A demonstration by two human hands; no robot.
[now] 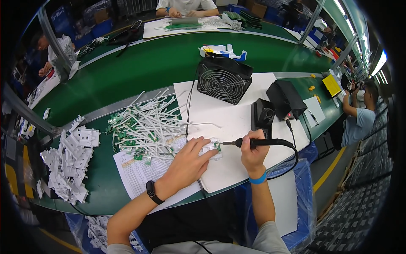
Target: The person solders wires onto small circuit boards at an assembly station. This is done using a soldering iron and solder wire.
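- Left hand [189, 161]: fingers spread apart, tips on a white plastic piece [209, 146], clock centre, lying on white board [228, 173].
- Right hand [255, 154]: clamped around a soldering iron [259, 142], its tip pointing to 9 o'clock, at the piece.
- 8 o'clock: printed paper [134, 177].
- 9 o'clock: heaped white housings [69, 165].
- 10 o'clock: white cables [146, 120] with green circuit boards [139, 155].
- 2 o'clock: black stand [263, 113].
- 12 o'clock: black fan [224, 80]; beyond it, 1 co-worker [186, 5].
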